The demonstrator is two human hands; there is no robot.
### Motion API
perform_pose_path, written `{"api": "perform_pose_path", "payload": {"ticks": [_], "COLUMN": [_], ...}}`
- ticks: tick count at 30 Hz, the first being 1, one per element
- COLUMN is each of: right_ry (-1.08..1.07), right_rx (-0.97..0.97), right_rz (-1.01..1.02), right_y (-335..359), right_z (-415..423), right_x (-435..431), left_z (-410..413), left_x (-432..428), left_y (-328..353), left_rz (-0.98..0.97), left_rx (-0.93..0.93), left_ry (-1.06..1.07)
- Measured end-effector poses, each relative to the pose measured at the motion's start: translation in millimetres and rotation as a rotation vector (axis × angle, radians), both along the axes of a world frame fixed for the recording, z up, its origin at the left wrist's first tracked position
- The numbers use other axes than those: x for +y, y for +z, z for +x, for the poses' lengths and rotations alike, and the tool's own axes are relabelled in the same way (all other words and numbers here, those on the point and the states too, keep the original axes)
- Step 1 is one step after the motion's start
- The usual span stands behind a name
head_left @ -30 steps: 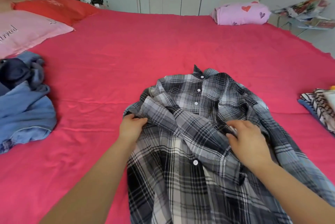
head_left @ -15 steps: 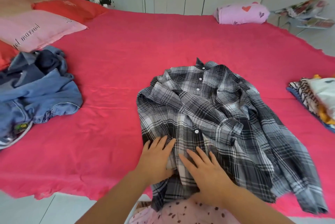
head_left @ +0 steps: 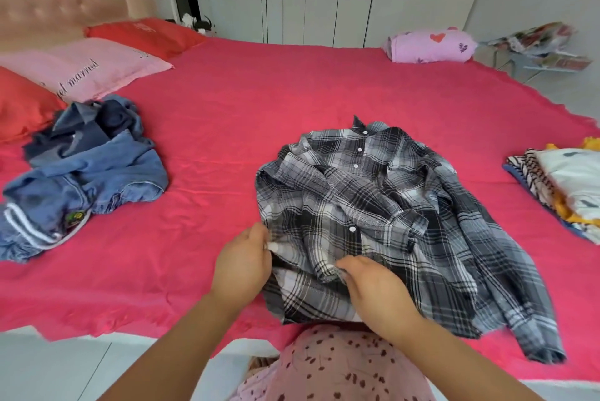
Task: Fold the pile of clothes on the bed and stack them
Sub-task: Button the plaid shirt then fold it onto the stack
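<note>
Here: shirt lengthwise, collar fwd.

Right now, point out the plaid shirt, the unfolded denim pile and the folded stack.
plaid shirt (head_left: 373, 199), head view, on its buttoned front.
denim pile (head_left: 97, 176), head view, on the light blue fabric.
folded stack (head_left: 571, 180), head view, on the white top garment.

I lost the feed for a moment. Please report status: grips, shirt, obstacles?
Left grip pinches plaid shirt at near left edge. Right grip holds its near hem. Shirt lies buttons up. Denim pile and folded stack lie apart.
</note>
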State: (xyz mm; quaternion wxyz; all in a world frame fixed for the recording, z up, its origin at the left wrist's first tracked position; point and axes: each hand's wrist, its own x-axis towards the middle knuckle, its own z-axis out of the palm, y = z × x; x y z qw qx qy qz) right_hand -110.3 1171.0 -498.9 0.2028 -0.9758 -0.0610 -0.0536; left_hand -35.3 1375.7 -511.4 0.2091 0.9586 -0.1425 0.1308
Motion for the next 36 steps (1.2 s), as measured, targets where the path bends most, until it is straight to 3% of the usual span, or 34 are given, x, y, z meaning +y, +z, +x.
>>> {"api": "perform_pose_path", "payload": {"ticks": [5,10,16,22,28,31,33,36], "right_ry": [-0.062,-0.075,-0.093,0.119,0.272,0.311,0.279,0.112], "right_rx": [-0.058,-0.099,-0.159,-0.078,0.241,0.358,0.329,0.191], "right_rz": [0.081,0.079,0.104,-0.015,-0.305,-0.278,-0.213,-0.095], "right_y": [10.1,15.8,16.3,-6.1,-27.7,-32.9,-31.0,-22.2], "right_z": [-1.0,-2.7,-9.8,-15.2,-17.2,-12.5,-7.6,3.5], "right_x": [5.1,-2.3,-12.8,13.9,36.9,30.3,22.1,6.8], "left_z": [3.0,-9.8,-3.6,-1.9,-10.6,-12.8,-7.9,3.2], "left_x": [-1.6,-26.5,22.3,87.3,114.7,108.2,97.8,73.5], "left_y": [-2.9,-1.0,9.9,3.8,-28.0,-26.7,-15.5,3.0], "left_rz": [0.332,0.551,0.09,0.147,0.386,0.441,0.446,0.251], "left_rx": [-0.091,-0.063,-0.151,-0.155,0.02,0.26,0.257,0.147], "left_ry": [-0.044,-0.299,-0.011,0.15,0.175,0.131,0.134,0.152]}}
